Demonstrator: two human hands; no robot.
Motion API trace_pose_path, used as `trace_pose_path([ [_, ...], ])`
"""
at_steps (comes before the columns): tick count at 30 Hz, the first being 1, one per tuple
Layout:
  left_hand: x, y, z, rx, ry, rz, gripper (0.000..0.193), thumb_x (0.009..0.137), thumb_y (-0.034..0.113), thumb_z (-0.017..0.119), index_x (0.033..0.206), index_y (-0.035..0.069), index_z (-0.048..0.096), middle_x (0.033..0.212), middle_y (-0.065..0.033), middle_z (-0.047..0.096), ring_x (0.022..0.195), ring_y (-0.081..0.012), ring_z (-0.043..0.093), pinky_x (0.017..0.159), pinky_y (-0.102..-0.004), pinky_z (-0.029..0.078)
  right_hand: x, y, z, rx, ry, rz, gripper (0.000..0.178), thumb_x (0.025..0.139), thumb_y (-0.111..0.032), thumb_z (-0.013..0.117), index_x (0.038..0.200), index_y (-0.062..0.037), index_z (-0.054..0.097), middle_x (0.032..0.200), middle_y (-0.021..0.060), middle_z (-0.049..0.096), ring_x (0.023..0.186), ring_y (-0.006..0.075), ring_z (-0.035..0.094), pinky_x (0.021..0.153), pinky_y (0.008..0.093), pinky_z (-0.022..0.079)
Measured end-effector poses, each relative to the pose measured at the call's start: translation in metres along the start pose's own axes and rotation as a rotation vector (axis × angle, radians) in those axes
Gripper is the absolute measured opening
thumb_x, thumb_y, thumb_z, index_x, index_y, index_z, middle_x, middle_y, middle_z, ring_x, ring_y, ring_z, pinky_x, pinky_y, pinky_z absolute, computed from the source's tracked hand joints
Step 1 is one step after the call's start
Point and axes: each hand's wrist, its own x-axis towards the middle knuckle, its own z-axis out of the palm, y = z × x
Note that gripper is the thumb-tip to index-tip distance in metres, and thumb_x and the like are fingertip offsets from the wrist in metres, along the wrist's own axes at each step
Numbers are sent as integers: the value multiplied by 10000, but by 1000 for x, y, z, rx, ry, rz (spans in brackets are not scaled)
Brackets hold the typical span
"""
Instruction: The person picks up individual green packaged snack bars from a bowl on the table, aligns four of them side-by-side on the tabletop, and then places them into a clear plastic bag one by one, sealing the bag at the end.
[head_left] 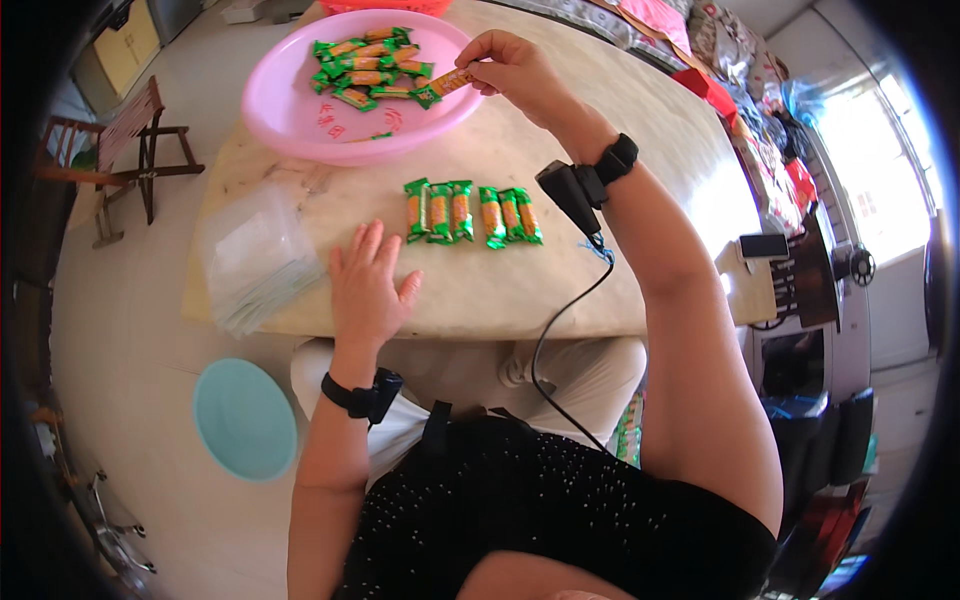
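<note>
Between the thumb and fingers of my right hand (pixel 515 75) is a green and orange wrapped snack bar (pixel 443 88), held over the right rim of a pink basin (pixel 290 135). A heap of similar wrapped bars (pixel 365 65) lies inside that basin. My left hand (pixel 372 285) rests flat on the table with its fingers spread, holding nothing. Just beyond its fingertips, several wrapped bars stand side by side in two groups, a left group (pixel 440 210) and a right group (pixel 510 216), with a small gap between them.
A stack of clear plastic bags (pixel 258 262) lies on the table (pixel 600 290) left of my left hand. Below the table's edge, a light blue basin (pixel 245 420) is on the floor. A black cable (pixel 545 350) hangs from my right wrist device. A wooden chair (pixel 130 140) stands at left.
</note>
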Motion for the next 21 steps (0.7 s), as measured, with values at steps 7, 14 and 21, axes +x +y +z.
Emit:
trace_pose_path([
  [7, -1, -11, 11, 68, 9, 36, 517, 838, 344, 689, 1260, 58, 602, 1444, -154, 494, 1373, -313, 412, 1111, -569, 273, -109, 3, -40, 34, 271, 138, 135, 934, -46, 574, 1040, -31, 656, 1021, 35, 690, 790, 70, 602, 740, 217, 516],
  [14, -2, -8, 9, 145, 12, 37, 512, 867, 350, 659, 1294, 81, 580, 1458, -135, 488, 1381, -297, 407, 1108, -559, 288, -199, 57, -35, -351, 553, 34, 130, 885, -39, 614, 1004, -25, 665, 969, 75, 709, 738, 127, 625, 687, 275, 516],
  [21, 1, -9, 13, 187, -8, 32, 502, 876, 372, 642, 1293, 99, 585, 1457, -119, 493, 1380, -273, 412, 1114, -529, 292, -244, 92, 8, -525, 308, -74, 219, 852, 26, 588, 1048, -52, 646, 1287, 137, 600, 1078, 334, 634, 875, 381, 538],
])
